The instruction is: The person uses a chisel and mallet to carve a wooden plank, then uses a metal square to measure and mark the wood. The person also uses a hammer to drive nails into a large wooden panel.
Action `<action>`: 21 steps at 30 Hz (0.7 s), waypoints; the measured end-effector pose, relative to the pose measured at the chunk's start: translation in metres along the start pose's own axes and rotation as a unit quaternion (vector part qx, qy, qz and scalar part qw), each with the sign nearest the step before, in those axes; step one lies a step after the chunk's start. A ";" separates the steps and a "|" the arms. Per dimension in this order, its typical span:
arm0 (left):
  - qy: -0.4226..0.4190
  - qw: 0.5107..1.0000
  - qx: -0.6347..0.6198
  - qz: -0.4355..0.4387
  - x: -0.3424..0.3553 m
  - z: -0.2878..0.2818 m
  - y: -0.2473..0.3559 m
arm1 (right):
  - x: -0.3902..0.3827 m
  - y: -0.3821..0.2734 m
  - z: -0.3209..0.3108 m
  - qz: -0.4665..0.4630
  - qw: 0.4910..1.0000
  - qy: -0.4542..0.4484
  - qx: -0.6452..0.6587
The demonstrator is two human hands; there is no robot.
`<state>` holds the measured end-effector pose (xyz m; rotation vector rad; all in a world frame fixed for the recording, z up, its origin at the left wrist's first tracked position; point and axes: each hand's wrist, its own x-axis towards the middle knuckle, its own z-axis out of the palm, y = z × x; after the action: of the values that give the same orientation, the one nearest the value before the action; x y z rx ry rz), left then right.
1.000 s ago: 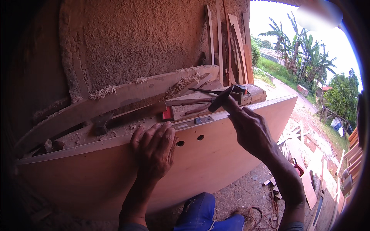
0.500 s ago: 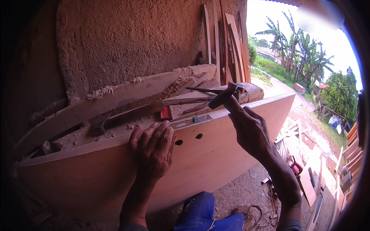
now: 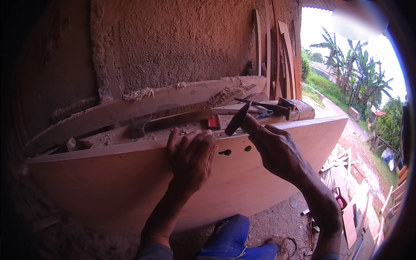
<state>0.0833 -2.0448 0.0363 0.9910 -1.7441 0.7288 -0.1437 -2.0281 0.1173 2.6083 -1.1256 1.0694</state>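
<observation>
A pale wooden panel point(image 3: 108, 186) stands on edge across my view, with a round hole point(image 3: 248, 148) and an irregular opening point(image 3: 224, 152) below its top edge. My left hand point(image 3: 190, 156) grips that edge with curled fingers. My right hand point(image 3: 277, 154) holds a hammer point(image 3: 236, 119), its head just over the edge beside my left hand and hiding part of the metal fitting there. Behind the panel lie another hammer point(image 3: 141, 128), a red rectangular item point(image 3: 214, 122), pliers point(image 3: 265, 112) and other tools among wood shavings.
A rough wall point(image 3: 182, 43) backs the cluttered bench point(image 3: 303, 110), with long boards point(image 3: 286, 56) leaning on it. My blue-clad knees point(image 3: 225, 236) are below the panel. Offcuts point(image 3: 355, 203) and cords point(image 3: 290, 247) lie on the ground at right; plants point(image 3: 346, 69) show outside.
The hammer head in my right hand has come down and leftward toward the panel's edge. The scene has shifted rightward in my view. My left hand still grips the edge.
</observation>
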 end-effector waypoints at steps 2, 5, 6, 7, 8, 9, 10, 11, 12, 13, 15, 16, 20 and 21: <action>-0.010 1.000 0.011 0.006 -0.005 -0.002 -0.004 | 0.005 0.000 0.006 -0.007 1.000 -0.020 0.013; -0.010 1.000 0.005 0.014 -0.002 -0.002 -0.003 | 0.010 0.004 0.013 -0.035 0.998 0.048 -0.001; -0.012 1.000 0.003 0.015 -0.002 -0.003 -0.003 | 0.010 0.004 0.015 -0.034 0.998 0.044 -0.007; -0.014 1.000 0.005 0.016 -0.002 -0.004 -0.003 | 0.007 -0.001 0.015 -0.016 1.000 0.002 -0.022; -0.016 1.000 0.007 0.018 -0.003 -0.004 -0.005 | 0.005 -0.004 0.015 0.001 0.999 -0.040 -0.037; -0.016 1.000 0.009 0.019 -0.003 -0.003 -0.005 | 0.006 -0.003 0.014 -0.008 1.000 -0.024 -0.019; -0.015 1.000 0.010 0.018 -0.003 -0.003 -0.004 | 0.005 -0.002 0.013 -0.017 1.000 -0.009 0.000; -0.014 1.000 0.011 0.017 -0.003 -0.003 -0.003 | 0.005 0.000 0.012 -0.026 0.999 0.007 0.018; -0.015 1.000 0.011 0.014 -0.003 -0.003 -0.001 | 0.004 0.002 0.013 -0.028 0.999 0.024 0.014; -0.013 1.000 0.008 0.014 -0.003 -0.002 -0.001 | 0.002 0.004 0.015 -0.030 0.999 0.042 0.011; -0.009 1.000 0.006 0.016 -0.001 -0.001 -0.004 | -0.001 0.005 0.016 -0.018 0.999 0.033 -0.005; -0.012 1.000 0.008 0.018 -0.002 -0.002 -0.004 | -0.003 0.003 0.015 -0.004 1.000 0.006 -0.016; -0.009 1.000 0.004 0.017 -0.003 -0.003 -0.001 | -0.013 0.008 0.009 -0.003 0.994 0.105 0.008; -0.007 1.000 0.004 0.017 -0.003 -0.003 -0.001 | -0.017 0.011 0.009 -0.009 0.988 0.156 0.017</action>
<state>0.0864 -2.0419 0.0351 0.9758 -1.7761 0.7517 -0.1541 -2.0290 0.0977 2.3564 -1.0171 1.4421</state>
